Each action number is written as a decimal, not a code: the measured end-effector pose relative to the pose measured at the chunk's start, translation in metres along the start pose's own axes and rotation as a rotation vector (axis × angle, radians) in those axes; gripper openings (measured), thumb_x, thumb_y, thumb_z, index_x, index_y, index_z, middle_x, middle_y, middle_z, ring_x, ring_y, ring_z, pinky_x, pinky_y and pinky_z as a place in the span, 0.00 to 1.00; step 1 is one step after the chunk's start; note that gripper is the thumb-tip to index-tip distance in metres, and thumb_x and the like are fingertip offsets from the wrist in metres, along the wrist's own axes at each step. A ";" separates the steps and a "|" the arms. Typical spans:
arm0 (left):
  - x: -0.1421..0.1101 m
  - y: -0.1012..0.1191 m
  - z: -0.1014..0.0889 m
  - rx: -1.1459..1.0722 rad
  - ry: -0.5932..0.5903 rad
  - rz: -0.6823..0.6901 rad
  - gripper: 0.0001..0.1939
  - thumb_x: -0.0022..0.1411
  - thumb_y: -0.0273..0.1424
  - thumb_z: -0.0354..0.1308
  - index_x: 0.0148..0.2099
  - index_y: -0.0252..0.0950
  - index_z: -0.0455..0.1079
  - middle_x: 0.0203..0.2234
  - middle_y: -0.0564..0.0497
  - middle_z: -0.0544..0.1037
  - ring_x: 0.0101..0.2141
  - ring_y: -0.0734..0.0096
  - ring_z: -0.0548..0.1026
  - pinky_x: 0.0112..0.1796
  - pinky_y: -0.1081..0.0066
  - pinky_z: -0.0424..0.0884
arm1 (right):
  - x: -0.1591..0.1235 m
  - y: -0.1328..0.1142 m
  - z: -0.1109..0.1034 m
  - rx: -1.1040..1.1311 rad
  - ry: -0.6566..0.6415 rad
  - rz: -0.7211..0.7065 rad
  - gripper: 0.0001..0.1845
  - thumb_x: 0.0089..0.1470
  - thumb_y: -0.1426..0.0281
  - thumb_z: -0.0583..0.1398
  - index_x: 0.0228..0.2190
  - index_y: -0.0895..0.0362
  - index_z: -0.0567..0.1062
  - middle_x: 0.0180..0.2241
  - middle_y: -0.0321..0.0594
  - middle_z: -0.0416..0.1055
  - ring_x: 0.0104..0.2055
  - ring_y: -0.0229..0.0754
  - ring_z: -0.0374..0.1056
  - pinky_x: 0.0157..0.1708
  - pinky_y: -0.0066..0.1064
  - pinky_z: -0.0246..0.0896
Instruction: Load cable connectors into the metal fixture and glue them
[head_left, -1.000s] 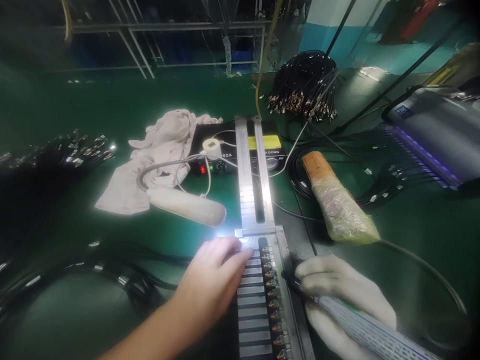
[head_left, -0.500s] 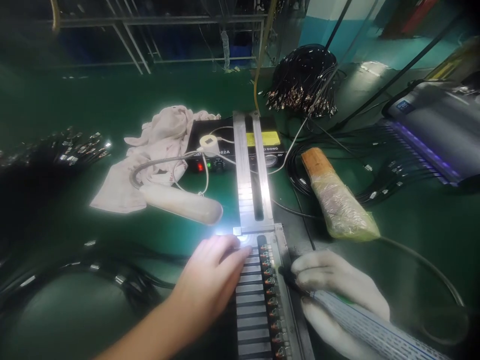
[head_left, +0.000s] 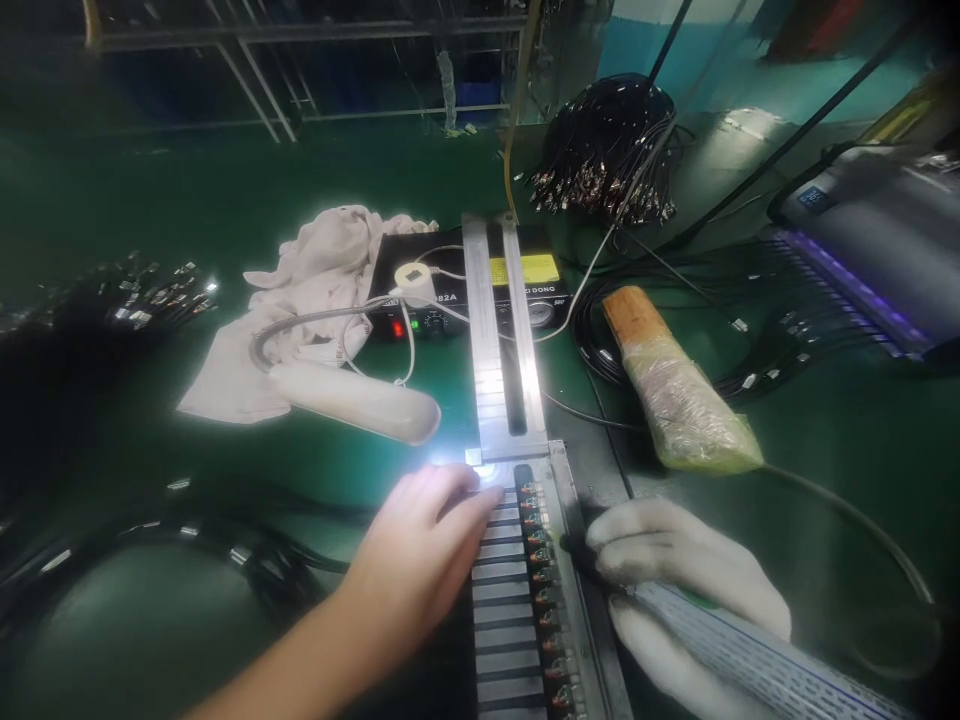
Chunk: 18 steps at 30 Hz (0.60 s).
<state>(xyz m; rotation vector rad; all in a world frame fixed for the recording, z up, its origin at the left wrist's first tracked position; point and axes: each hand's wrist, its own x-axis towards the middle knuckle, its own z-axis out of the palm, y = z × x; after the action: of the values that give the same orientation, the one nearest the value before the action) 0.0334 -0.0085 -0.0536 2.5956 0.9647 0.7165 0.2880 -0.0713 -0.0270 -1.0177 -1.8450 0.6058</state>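
My left hand is bare, its fingers bent over the far end of a slotted metal fixture. Thumb and fingertips come together beneath a bright glow, and whatever lies between them is hidden. Thin black cables cross the slots, and their small wired ends stand in a row along the right side. My right hand, in a white glove, is closed around a white tube with blue print. The tube's dark tip points left, close to the fixture's right edge.
A white gooseneck lamp hangs left of the fixture, before a pale cloth. Behind stands a black control box. To the right are a plastic-wrapped wooden block and a grey device with purple light. Cable bundles lie around.
My gloved right hand and the tube have shifted very slightly right. My left hand stays at the same spot on the fixture. The whole view has moved a little.
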 end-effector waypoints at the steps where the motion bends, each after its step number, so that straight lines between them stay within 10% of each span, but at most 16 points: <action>1: 0.000 0.000 0.000 -0.001 -0.001 -0.002 0.16 0.70 0.22 0.49 0.56 0.34 0.69 0.44 0.42 0.71 0.41 0.62 0.70 0.39 0.62 0.71 | 0.000 0.000 0.000 0.002 -0.002 0.000 0.15 0.49 0.81 0.61 0.40 0.58 0.74 0.39 0.42 0.73 0.40 0.41 0.75 0.40 0.29 0.75; 18: 0.003 0.002 -0.006 0.025 -0.010 0.025 0.15 0.68 0.20 0.51 0.55 0.31 0.70 0.43 0.40 0.73 0.40 0.61 0.71 0.38 0.61 0.74 | 0.000 0.004 0.001 -0.009 0.004 0.034 0.14 0.48 0.80 0.63 0.39 0.58 0.75 0.38 0.44 0.75 0.40 0.46 0.75 0.39 0.34 0.76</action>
<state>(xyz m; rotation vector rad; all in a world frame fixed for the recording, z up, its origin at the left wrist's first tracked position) 0.0333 -0.0070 -0.0464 2.6346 0.9452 0.7022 0.2882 -0.0690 -0.0305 -1.0575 -1.8316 0.6160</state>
